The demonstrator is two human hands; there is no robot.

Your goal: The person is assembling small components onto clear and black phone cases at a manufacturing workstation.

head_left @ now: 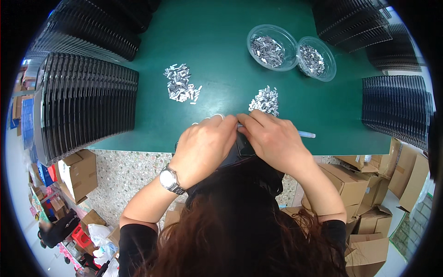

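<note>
At the near edge of the green table [221, 41], both hands meet over a dark, flat tray [243, 147] that lies mostly hidden beneath them: the left hand [205, 145] has its fingers curled together on the tray's left side, while the right hand [272, 138] pinches a slim white pen-like tool [305, 134] against it. Judged from its thin black moulded look, the tray should be light, slightly flexible and smooth, best held by its rim. Beyond the tray lie two piles of small metal parts [265, 100], and farther off two clear bowls [272, 46].
</note>
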